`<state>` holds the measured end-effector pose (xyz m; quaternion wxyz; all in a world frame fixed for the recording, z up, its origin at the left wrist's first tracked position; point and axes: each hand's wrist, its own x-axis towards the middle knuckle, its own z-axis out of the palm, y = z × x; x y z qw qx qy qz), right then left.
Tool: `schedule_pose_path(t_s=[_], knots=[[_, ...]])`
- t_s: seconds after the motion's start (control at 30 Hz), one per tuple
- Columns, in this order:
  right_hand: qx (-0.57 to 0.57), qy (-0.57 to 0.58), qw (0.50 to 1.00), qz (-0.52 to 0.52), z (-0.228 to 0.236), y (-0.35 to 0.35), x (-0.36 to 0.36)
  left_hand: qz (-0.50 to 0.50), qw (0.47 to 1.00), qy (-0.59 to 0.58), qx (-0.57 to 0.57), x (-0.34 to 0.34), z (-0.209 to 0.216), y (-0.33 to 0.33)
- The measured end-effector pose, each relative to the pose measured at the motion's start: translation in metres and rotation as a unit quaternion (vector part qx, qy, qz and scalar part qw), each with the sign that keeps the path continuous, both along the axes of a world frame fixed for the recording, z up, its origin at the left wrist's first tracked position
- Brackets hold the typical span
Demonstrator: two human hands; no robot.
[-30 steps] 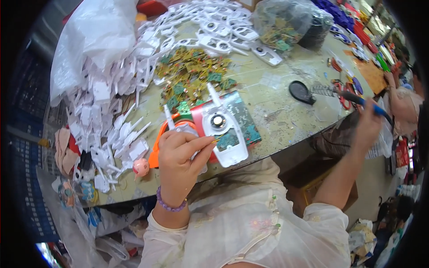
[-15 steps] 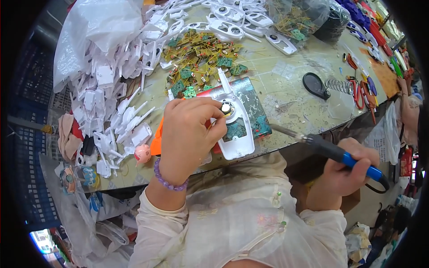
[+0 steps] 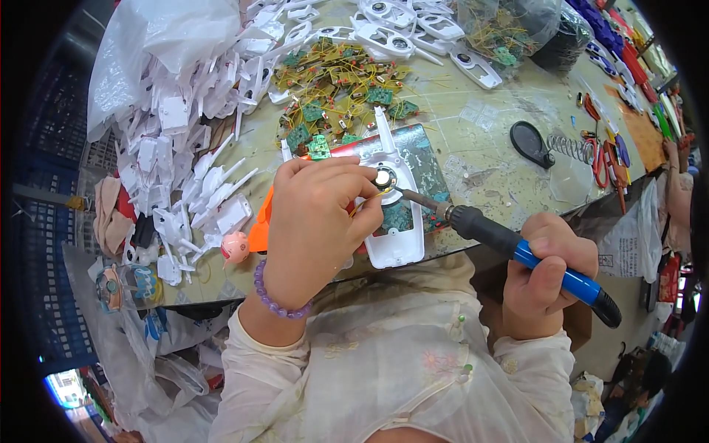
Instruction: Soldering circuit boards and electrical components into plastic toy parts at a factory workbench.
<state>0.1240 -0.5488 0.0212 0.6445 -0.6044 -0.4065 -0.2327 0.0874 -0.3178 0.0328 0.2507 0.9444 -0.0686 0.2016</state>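
A white plastic housing (image 3: 399,249) with two prongs lies on a worn red-and-green block (image 3: 425,159) at the near table edge. Set in the housing is a small round black speaker (image 3: 385,178). My left hand (image 3: 321,207), with a purple bead bracelet, covers the housing's left side; its thumb and forefinger pinch a thin yellow wire (image 3: 384,193) beside the speaker. From the right, my right hand (image 3: 545,269) grips a blue-and-black soldering iron (image 3: 487,227). The iron's tip is at the speaker's lower right edge; whether it touches is too small to tell.
Green circuit boards with yellow wires (image 3: 336,92) are heaped behind the housing. White plastic parts (image 3: 173,155) pile up at left, more housings (image 3: 391,37) at the back. At right are a black magnifier-shaped piece (image 3: 529,142), a coiled spring stand (image 3: 572,148) and hand tools (image 3: 609,162).
My right hand has brought the soldering iron left, its tip going from beyond the block's right edge to the speaker. My left hand stays by the speaker, still pinching.
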Motion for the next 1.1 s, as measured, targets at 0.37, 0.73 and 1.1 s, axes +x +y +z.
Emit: schedule_pose_path(t_s=[0.37, 0.73, 1.1], knots=[[0.008, 0.004, 1.0, 0.003, 0.001, 0.005, 0.001, -0.004, 1.0, -0.011, 0.009, -0.001, -0.002, 0.0], [0.001, -0.001, 1.0, -0.009, 0.001, 0.007, 0.0, -0.004, 1.0, -0.006, 0.001, -0.002, -0.003, 0.001], [-0.039, 0.019, 0.999, 0.01, 0.013, 0.007, 0.001, -0.01, 1.0, -0.001, 0.012, -0.003, -0.002, 0.001]])
